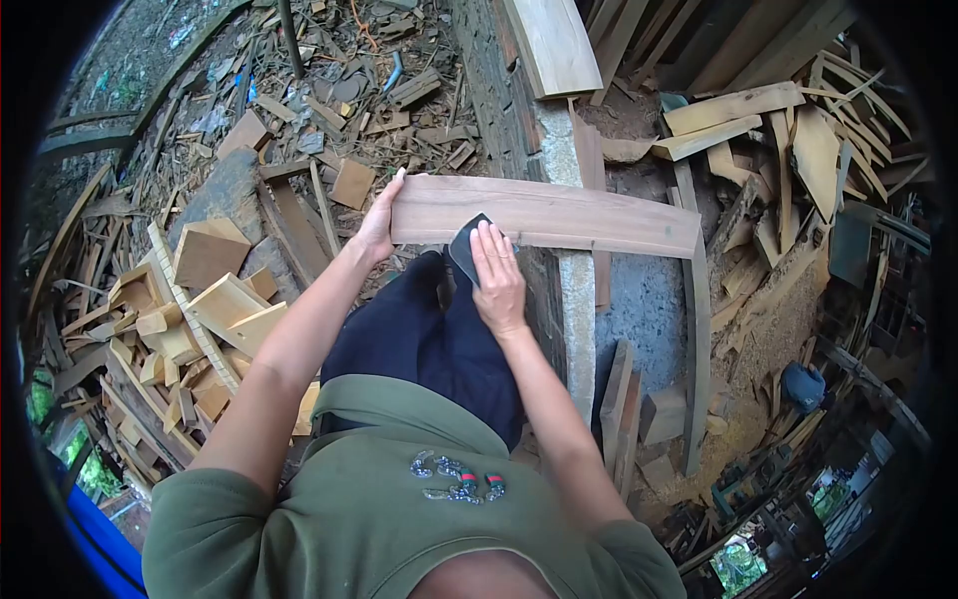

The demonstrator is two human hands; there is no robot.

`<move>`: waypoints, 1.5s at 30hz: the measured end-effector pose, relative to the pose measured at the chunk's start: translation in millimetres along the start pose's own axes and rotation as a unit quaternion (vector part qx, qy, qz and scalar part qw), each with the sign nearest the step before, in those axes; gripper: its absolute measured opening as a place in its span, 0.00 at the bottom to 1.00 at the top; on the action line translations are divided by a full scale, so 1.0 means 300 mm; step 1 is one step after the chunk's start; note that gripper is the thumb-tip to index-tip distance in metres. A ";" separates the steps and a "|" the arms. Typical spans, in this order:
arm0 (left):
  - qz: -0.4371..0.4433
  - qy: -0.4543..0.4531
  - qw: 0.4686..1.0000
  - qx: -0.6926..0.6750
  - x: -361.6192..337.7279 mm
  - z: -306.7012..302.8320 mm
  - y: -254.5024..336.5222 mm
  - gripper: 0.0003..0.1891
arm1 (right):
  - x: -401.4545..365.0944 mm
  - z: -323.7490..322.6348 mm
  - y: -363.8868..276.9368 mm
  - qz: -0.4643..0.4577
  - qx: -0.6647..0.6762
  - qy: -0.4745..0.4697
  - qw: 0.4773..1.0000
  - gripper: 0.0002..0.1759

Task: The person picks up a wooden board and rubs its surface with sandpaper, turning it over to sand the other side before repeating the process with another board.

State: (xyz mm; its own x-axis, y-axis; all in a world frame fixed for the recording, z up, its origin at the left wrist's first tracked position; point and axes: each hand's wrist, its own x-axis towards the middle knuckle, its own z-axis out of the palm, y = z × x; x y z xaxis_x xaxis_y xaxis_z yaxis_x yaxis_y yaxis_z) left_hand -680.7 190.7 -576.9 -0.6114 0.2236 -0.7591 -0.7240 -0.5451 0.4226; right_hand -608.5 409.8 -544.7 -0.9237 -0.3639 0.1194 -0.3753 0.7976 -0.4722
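A curved wooden board (579, 215) lies crosswise in front of me, its right part reaching over the low wall. My left hand (379, 222) grips the board's left end, with the thumb along the end and the fingers partly hidden. Near the middle of the board's near edge, my right hand (499, 275) holds a dark grey piece of sandpaper (463, 252) against the wood. Its fingers lie close together over the paper, and the palm hangs below the edge.
A low wall with a pale concrete top (577, 319) runs along my right. Wooden offcuts (213, 255) are heaped at left. Another plank (552, 50) rests on the wall farther off. Scrap boards (733, 108) and sawdust (743, 439) spread at right.
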 end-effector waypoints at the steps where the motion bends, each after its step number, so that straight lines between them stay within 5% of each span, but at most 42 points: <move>1: -0.002 0.003 1.000 -0.001 0.004 -0.006 -0.005 0.32 | -0.005 -0.028 0.039 -0.036 -0.006 -0.018 0.999 0.33; 2: 0.001 0.003 1.000 -0.006 -0.001 -0.002 -0.004 0.33 | -0.014 -0.053 0.111 -0.036 0.011 -0.007 0.999 0.34; 6: 0.003 -0.020 0.999 -0.029 -0.015 -0.003 -0.002 0.35 | -0.074 -0.154 0.387 0.260 -0.076 0.162 0.949 0.24; 9: -0.004 -0.044 0.997 -0.056 -0.030 0.022 0.013 0.36 | -0.029 -0.066 0.361 0.301 -0.045 0.208 0.929 0.21; 14: 0.007 -0.033 0.998 -0.045 -0.037 0.015 0.015 0.37 | 0.124 0.065 -0.109 0.038 0.035 0.054 0.997 0.30; 17: 0.016 -0.069 0.996 -0.062 -0.025 0.008 0.004 0.35 | 0.134 0.027 -0.039 -0.089 0.019 -0.002 0.996 0.31; 23: 0.007 -0.017 1.000 0.011 -0.019 0.002 -0.008 0.28 | 0.046 -0.141 0.436 0.267 -0.052 0.151 0.950 0.23; 26: -0.023 0.011 0.999 0.019 -0.019 0.004 -0.005 0.27 | 0.077 -0.091 0.401 0.321 -0.048 0.182 0.928 0.23; 30: 0.026 0.002 0.999 0.039 -0.044 0.032 0.003 0.28 | 0.117 0.002 0.097 0.139 -0.032 0.089 0.986 0.34; 34: 0.009 -0.041 0.998 -0.045 -0.027 0.020 0.017 0.33 | 0.110 -0.049 0.108 0.019 -0.036 0.007 0.999 0.36; 40: -0.008 -0.067 0.995 -0.072 -0.056 0.035 0.032 0.35 | 0.120 -0.034 0.162 0.205 -0.042 0.134 0.969 0.24; 45: 0.004 -0.081 0.993 -0.089 -0.083 0.053 0.036 0.31 | 0.212 0.049 -0.103 0.058 0.046 0.070 0.995 0.34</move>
State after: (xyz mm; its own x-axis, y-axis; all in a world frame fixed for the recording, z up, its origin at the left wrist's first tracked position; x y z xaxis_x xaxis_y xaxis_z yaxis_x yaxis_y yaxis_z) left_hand -678.4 192.0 -545.7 -0.6705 0.3379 -0.6605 -0.6603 -0.6778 0.3235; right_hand -654.5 354.9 -535.3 -0.9643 -0.1973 0.1767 -0.2636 0.7806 -0.5668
